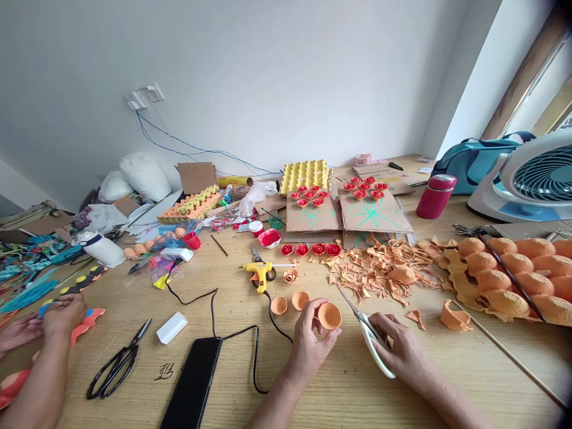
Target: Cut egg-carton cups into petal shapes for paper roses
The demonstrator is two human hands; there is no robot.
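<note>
My left hand (pixel 308 342) pinches a small orange egg-carton cup (pixel 329 315) just above the wooden table (pixel 339 393). My right hand (pixel 400 348) grips white-handled scissors (pixel 367 332), their blades pointing up-left close to the cup. Two more orange cups (pixel 289 302) lie on the table just left of the held cup. A heap of orange carton scraps (pixel 379 271) lies beyond my hands.
An orange egg tray (pixel 509 280) lies at right, with a fan (pixel 531 179) and a red flask (pixel 435 195) behind it. Cardboard sheets with red paper roses (pixel 348 208), a yellow glue gun (pixel 261 274), a black phone (pixel 193 384) and black scissors (pixel 117 362) are around. Another person's hands (pixel 49 319) work at far left.
</note>
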